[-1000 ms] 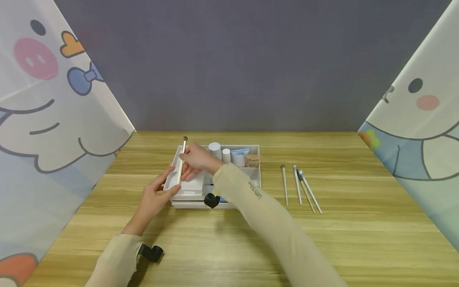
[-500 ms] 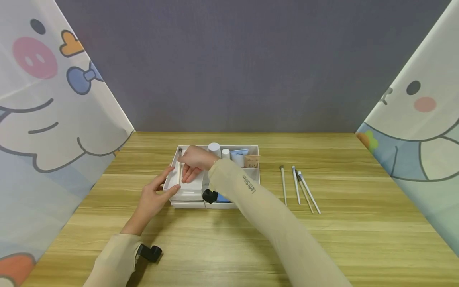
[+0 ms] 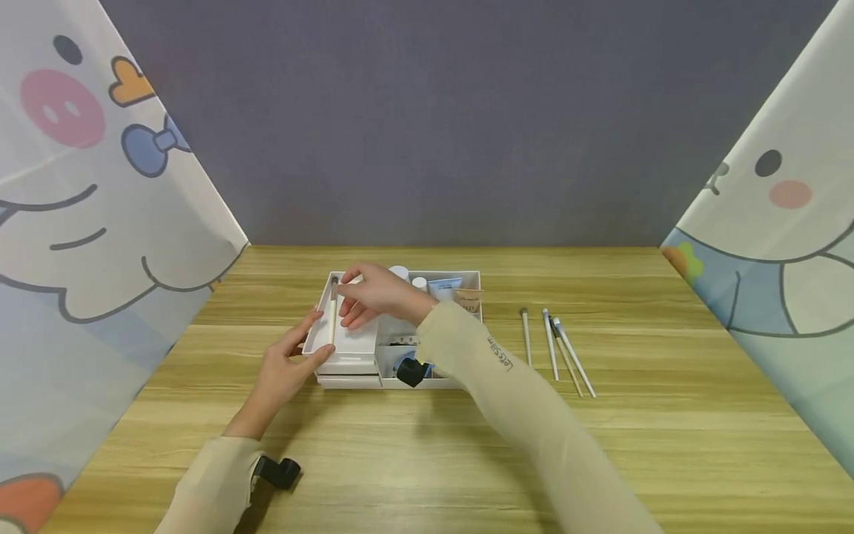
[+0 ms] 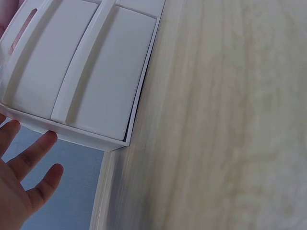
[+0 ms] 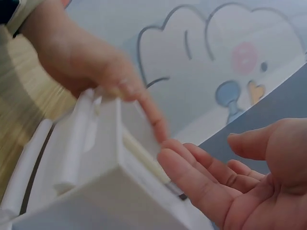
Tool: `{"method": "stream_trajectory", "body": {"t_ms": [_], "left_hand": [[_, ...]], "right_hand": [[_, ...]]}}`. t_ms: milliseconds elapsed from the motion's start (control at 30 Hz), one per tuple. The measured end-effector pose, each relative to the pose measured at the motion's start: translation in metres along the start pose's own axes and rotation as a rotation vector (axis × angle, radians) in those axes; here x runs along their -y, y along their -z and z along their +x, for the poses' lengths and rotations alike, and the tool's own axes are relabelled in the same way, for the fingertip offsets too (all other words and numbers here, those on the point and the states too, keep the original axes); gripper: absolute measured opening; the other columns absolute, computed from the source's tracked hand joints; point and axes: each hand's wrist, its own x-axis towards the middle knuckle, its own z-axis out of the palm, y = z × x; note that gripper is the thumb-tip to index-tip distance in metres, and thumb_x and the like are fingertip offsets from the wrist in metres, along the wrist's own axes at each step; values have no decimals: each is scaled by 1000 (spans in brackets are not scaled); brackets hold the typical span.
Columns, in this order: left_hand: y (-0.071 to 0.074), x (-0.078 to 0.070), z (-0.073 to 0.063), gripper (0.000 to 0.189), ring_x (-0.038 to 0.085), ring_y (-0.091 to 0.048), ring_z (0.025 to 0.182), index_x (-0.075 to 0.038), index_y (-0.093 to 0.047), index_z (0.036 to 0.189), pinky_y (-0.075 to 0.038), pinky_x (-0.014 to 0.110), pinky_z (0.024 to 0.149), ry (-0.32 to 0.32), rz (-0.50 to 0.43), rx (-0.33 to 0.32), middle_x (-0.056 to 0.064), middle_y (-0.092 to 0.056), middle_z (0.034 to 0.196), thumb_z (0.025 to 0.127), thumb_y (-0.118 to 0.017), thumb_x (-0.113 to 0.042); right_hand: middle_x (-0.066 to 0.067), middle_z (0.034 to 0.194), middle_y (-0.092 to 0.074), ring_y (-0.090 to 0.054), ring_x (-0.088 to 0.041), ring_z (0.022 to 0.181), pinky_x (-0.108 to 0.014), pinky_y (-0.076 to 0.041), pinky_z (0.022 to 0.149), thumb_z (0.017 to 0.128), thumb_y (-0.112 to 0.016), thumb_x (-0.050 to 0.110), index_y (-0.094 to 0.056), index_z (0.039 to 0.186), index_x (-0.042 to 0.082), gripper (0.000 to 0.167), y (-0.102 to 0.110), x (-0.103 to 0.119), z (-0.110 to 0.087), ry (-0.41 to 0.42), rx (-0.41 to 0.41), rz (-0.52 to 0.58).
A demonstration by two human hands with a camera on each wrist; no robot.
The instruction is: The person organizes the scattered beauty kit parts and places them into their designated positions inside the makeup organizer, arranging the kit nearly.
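Observation:
A makeup brush [image 3: 332,319] with a pale handle and dark bristles lies lengthwise along the left side of a shallow white tray [image 3: 360,343]. The tray tops a stack of white drawers [image 4: 108,72] at the left end of a white organizer. My right hand [image 3: 373,293] hovers over the tray beside the brush's bristle end; in the right wrist view its thumb and fingers [image 5: 192,179] stand apart with nothing between them. At the tray's front left corner, my left hand [image 3: 283,371] touches the side, thumb at the front, its lower fingers spread in the left wrist view.
The organizer [image 3: 472,278] also holds a white jar, a small white bottle, a blue-and-white tube [image 3: 443,288] and a tan packet [image 3: 468,299]. Several more brushes [image 3: 567,356] lie on the wooden table to the right. A grey wall [image 3: 454,133] stands behind.
The brush has gone from tilted in my right fingers to lying flat in the tray. My right hand has let go and drawn slightly right. The left hand stays put.

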Motion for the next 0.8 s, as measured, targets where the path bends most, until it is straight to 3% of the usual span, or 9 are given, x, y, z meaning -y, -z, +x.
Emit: {"method": "stream_trajectory", "body": {"t_ms": [267,400,600,800], "left_hand": [[0,-2,0,57,28,-66,93,-5,-54,142,-49,12,74,8,-2,0,16,-48,147,89,-74,-7],[-1,-3,0,55,34,-66,95,-3,-54,141,-49,12,75,-5,-16,-2,17,-48,146,89,-74,-5],[0,-2,0,56,28,-67,92,-3,-54,141,-50,13,73,-7,-22,5,17,-46,148,89,-73,-6],[0,0,-1,57,5,-63,93,-3,-54,142,-50,12,75,-15,-30,9,16,-45,149,89,-74,-5]], "right_hand": [[-20,87,-66,-70,-28,75,-42,-60,73,104,-54,13,-38,137,-4,41,15,5,-29,88,17,-18],[-18,86,-66,-69,-29,75,-49,-58,78,104,-54,11,-37,136,-3,39,23,1,-42,126,23,-21],[-17,83,-66,-68,-28,73,-49,-58,76,103,-53,7,-40,128,-1,29,35,-6,-59,180,3,-13],[-16,82,-65,-68,-26,71,-48,-59,75,104,-48,6,-37,129,-5,29,53,-17,-77,204,-7,-16]]}}
